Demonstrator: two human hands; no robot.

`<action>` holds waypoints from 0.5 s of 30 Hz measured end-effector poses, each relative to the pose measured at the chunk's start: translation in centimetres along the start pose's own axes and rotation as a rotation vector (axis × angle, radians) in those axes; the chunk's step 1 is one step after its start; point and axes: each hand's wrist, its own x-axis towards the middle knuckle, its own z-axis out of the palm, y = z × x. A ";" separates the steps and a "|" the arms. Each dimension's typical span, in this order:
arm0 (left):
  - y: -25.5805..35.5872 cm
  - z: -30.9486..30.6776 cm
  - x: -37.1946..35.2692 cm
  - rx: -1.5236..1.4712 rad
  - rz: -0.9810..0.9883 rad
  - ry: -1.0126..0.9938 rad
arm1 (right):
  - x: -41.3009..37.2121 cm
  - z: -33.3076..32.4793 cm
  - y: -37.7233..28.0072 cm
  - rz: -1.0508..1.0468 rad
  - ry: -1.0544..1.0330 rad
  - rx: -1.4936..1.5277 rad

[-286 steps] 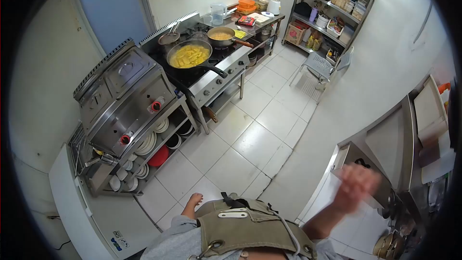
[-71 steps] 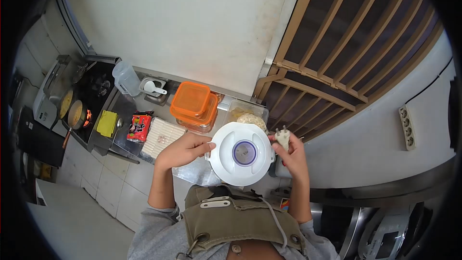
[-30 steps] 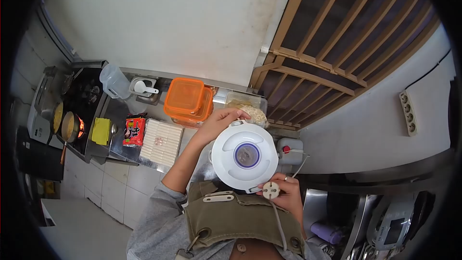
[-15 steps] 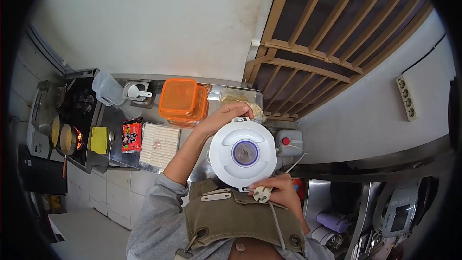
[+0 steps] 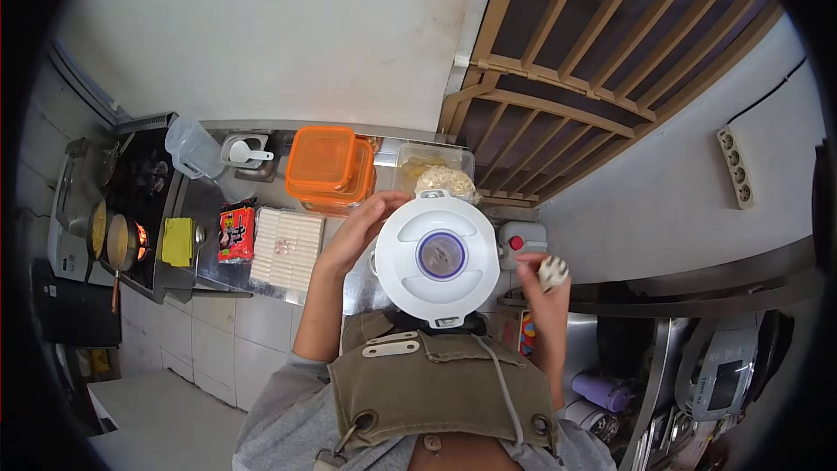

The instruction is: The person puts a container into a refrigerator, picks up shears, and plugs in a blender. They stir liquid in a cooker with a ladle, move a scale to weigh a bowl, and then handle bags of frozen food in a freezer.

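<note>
Head view: between the long, stainless-steel counter and the olive canvas apron, the white, round plastic lid with a clear, purple-ringed centre would be steadied best by light, even support at its rim, without a push on one edge that could tip whatever it covers. The small, cream-coloured plastic plug would handle best pinched by its body, fingertips clear of its pin end. The lid lies between the hands. The left hand has its fingers loosely bent, gripping nothing visible, at the lid's upper-left rim; whether they touch it I cannot tell. The right hand is closed around the plug, just off the lid's right side and apart from it.
</note>
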 end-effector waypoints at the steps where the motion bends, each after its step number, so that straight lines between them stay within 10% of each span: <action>1: -0.4 0.2 -0.8 0.000 0.000 0.007 | 0.5 -0.2 0.2 0.040 0.026 0.034; 9: -6.5 0.5 -5.3 0.126 -0.015 0.159 | 4.9 1.7 6.5 -0.145 -0.138 0.055; 15: -8.2 2.0 -7.1 0.156 0.035 0.125 | 5.6 4.2 9.1 0.216 0.011 0.497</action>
